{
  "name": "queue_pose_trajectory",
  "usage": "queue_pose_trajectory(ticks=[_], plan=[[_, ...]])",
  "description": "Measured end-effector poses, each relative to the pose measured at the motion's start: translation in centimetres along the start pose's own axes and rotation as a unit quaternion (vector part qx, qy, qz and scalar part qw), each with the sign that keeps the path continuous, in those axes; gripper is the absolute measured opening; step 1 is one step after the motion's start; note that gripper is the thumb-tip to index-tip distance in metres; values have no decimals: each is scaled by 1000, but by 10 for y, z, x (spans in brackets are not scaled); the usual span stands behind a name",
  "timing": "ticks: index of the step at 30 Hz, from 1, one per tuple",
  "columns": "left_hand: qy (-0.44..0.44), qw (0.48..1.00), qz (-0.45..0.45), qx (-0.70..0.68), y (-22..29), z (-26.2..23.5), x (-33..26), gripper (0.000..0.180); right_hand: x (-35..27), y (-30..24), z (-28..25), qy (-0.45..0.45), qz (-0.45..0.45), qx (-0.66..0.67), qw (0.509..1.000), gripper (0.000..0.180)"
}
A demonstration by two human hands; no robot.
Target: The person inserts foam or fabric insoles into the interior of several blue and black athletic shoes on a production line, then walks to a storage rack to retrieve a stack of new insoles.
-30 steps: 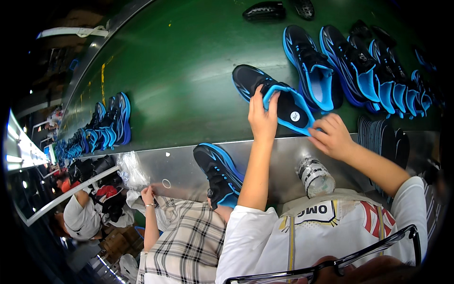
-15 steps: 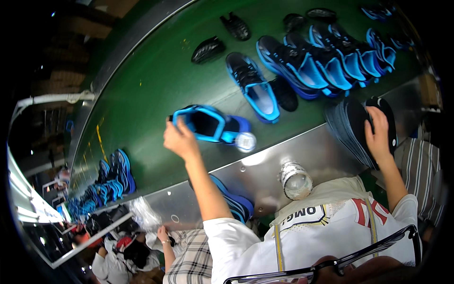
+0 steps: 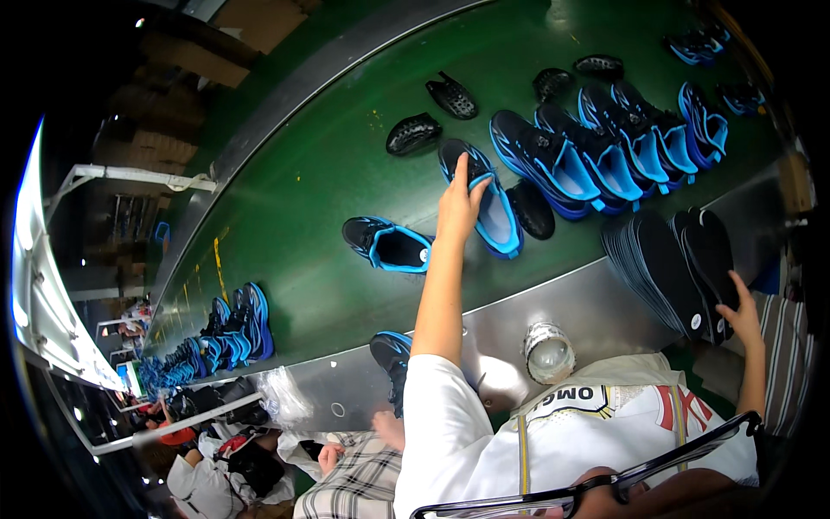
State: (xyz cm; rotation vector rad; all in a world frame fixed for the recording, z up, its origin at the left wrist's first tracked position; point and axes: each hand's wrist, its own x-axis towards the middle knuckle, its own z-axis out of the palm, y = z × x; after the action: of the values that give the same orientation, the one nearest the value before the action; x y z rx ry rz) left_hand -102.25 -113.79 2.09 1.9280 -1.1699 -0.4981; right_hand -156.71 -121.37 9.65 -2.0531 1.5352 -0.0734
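Note:
My left hand [image 3: 460, 203] reaches over a black and blue sneaker [image 3: 500, 221] with a pale inside. Its thumb and forefinger are spread across the laces and collar; the other fingers are hidden. Left of it, on the green surface, sits another sneaker [image 3: 380, 242], with a dark lining and a small white spot at its heel. At the right, my right hand [image 3: 743, 313] is at the edge of a black insole [image 3: 711, 259], thumb over it and a finger along its side. Beside this lies a fanned stack of insoles [image 3: 650, 268].
Several sneakers [image 3: 562, 164] stand in a row at right. Black perforated pieces [image 3: 415, 134] and a dark oval pad [image 3: 532, 210] lie near. A clear jar [image 3: 549, 353] stands on the metal ledge [image 3: 341, 394]. Another person's hands [image 3: 389, 428] are at lower left, near a sneaker [image 3: 391, 359].
My left hand has let go of the dark-lined sneaker, now on the green surface, and moved right to the pale-lined one. My right hand has slid from the stack's top to its right edge.

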Motion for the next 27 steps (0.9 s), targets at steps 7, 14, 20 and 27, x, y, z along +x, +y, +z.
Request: queue_pose_trajectory(ticks=[7,14,20,27], plan=[[121,983,-80,-114,-31,-5,-26,34,96,-194,7,-132,-190,228,946,19],[171,907,-232,-306,-8,8,-51,32,141,-318,146,-435,-172,21,884,16],[147,926,-187,-293,-23,5,-59,37,113,-321,227,-215,-420,-208,857,16],[162,977,-122,-64,-18,8,-71,41,92,-313,206,-81,-445,-277,848,29]])
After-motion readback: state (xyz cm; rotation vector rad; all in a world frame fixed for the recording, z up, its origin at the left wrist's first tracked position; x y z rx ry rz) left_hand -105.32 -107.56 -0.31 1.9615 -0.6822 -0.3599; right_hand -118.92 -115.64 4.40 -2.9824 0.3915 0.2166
